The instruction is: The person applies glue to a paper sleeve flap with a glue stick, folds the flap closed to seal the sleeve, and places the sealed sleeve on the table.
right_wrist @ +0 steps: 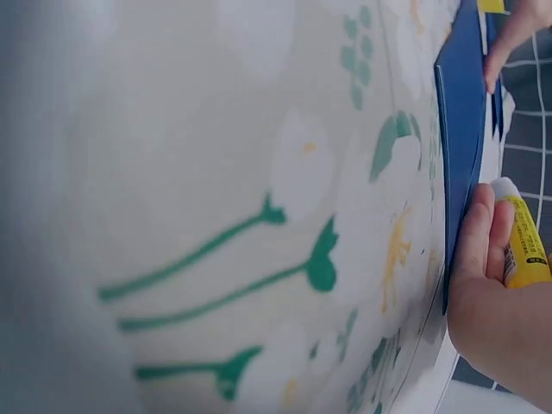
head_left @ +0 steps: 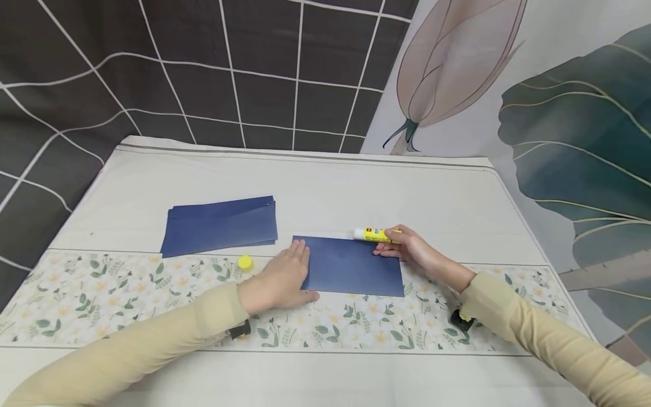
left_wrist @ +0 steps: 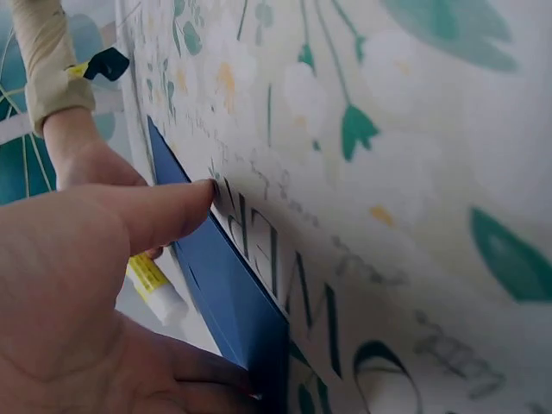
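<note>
A dark blue envelope (head_left: 351, 268) lies flat on the table in front of me. My left hand (head_left: 285, 277) rests over its left edge, fingers straight and thumb spread toward me. At the envelope's upper right, my right hand (head_left: 411, 249) grips a yellow glue stick (head_left: 373, 234), its white end pointing left along the far edge. Some right fingers touch the envelope's upper right part. The right wrist view also has the glue stick (right_wrist: 524, 237) within that hand. Left of my left hand sits a round yellow cap (head_left: 245, 263), apart from the stick.
More dark blue envelopes (head_left: 218, 223), loosely stacked, lie at the back left. A cream tablecloth (head_left: 325, 181) with a floral band covers the table. Behind the table hangs a dark grid-patterned cloth (head_left: 264, 51).
</note>
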Demonstrator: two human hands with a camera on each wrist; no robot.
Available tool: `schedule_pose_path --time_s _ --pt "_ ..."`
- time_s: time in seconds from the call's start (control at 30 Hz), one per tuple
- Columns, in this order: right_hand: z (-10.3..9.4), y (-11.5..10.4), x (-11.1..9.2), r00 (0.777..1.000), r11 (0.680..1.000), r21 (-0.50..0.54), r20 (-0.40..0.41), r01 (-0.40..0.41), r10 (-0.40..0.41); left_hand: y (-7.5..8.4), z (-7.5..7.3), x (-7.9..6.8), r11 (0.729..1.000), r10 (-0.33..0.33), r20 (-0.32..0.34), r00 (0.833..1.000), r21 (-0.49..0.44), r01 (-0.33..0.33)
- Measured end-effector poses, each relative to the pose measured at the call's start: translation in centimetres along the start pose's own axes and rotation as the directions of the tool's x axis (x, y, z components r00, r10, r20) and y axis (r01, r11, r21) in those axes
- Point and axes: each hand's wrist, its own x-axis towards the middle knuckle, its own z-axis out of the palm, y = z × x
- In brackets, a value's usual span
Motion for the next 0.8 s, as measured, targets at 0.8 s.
schedule_pose_path --time_s 0.8 --pt "-0.7 -0.4 -0.8 1.000 1.000 0.001 0.006 0.001 -0.001 -1.7 -1.5 1.2 0.999 0.031 -0.084 0.996 -0.014 -0.032"
